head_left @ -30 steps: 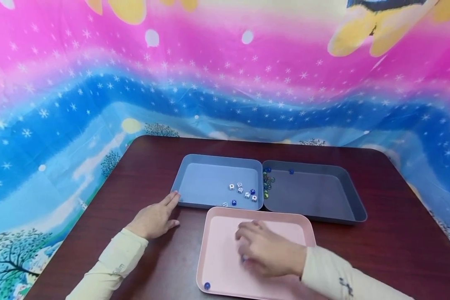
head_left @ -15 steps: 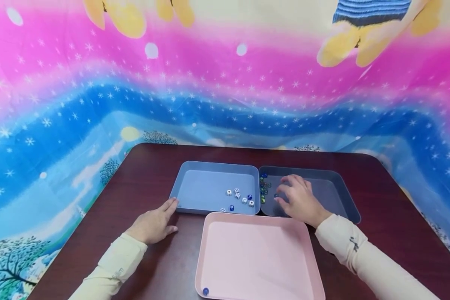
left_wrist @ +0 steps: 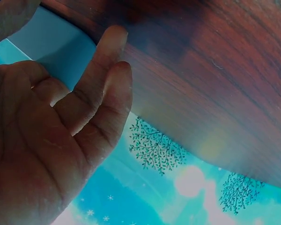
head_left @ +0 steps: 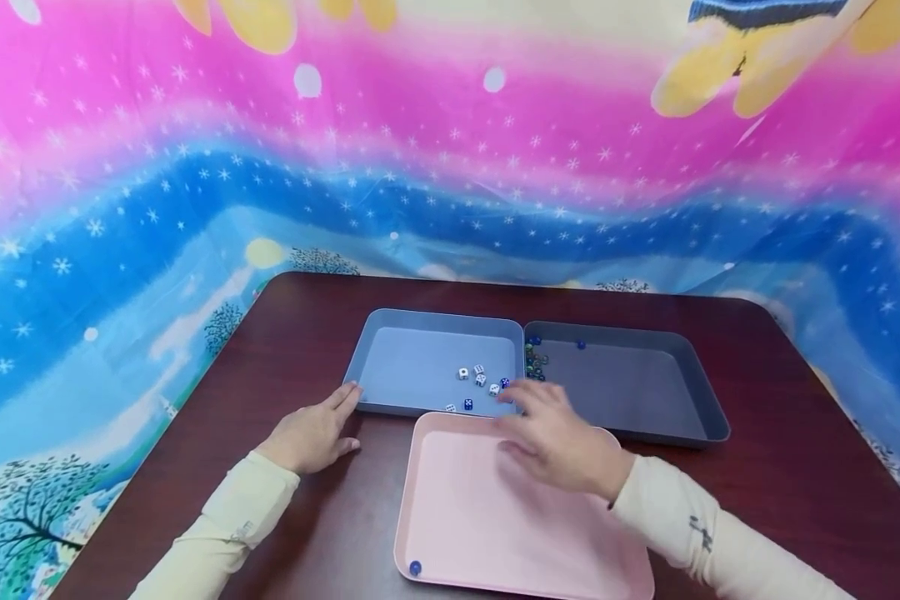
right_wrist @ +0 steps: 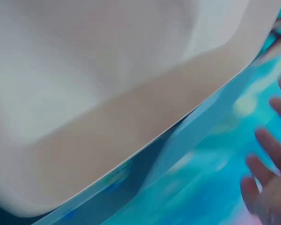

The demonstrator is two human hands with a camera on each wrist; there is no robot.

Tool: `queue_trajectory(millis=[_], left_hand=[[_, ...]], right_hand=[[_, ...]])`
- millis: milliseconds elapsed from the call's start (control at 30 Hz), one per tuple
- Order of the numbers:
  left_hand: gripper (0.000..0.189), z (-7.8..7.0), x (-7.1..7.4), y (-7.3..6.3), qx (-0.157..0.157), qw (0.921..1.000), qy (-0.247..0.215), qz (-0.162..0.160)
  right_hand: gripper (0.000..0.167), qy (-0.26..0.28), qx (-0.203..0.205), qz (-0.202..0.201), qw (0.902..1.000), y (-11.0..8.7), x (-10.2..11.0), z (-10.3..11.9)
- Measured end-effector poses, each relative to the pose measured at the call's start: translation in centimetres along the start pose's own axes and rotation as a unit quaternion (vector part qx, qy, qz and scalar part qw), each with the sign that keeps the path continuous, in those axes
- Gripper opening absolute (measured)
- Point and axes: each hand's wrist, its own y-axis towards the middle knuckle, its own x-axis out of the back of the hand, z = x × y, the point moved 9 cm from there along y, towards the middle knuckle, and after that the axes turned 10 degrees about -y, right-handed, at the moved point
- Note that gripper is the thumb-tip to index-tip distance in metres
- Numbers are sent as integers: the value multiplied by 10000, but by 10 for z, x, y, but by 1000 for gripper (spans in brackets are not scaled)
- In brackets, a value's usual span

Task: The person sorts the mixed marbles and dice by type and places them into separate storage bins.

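Observation:
My left hand [head_left: 307, 435] rests its straight fingertips on the near left corner of the blue tray [head_left: 412, 319]. In the left wrist view, the palm of this left hand [left_wrist: 42, 140] holds nothing. Over the far part of the pink tray [head_left: 457, 542] hovers my right hand [head_left: 562, 437], its fingers loosely spread. The right wrist view shows these fingers [right_wrist: 271, 145] apart, with nothing between them. A dark blue marble [head_left: 416, 568] lies in the pink tray's near left corner. Several white dice [head_left: 480, 380] and a few blue dice [head_left: 468, 404] lie in the blue tray, some hidden by the right hand.
A dark grey tray [head_left: 630, 383] stands against the blue tray's right side. Several marbles [head_left: 534, 360] gather along its left wall, and one blue marble [head_left: 581, 345] sits apart near its back. All three trays stand on a dark wooden table [head_left: 307, 333]; a patterned cloth [head_left: 450, 183] hangs behind.
My right hand went from the pink tray to the dark grey tray with a small blue marble at its fingertips, then came back over the pink tray without it. My left hand stays put.

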Motion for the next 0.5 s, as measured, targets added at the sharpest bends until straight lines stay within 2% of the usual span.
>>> queue_trajectory(millis=[100,167,233,300,367,500], left_hand=[[74,4,0,1,66,10000,-32,9],[74,5,-1,2,90,9999,-72,26],[74,4,-3,3,84,9999,-126,45],[74,2,-4,4,72,9998,-151,71],[74,2,-4,4,85,9998,-179,96],[74,3,-3,1,145,9997,-174,105]], right_hand=[[22,67,924,554,9942,13,-13,49],[28,35,1502,973,9838,15,-24,78],[32,-48,2065,1313,9696,14,-33,101],[33,-340,2620,1304,9556,9,-37,119],[29,-603,3005,1280,9432,5,-41,132],[22,-1158,3402,1109,9266,1,-47,146]])
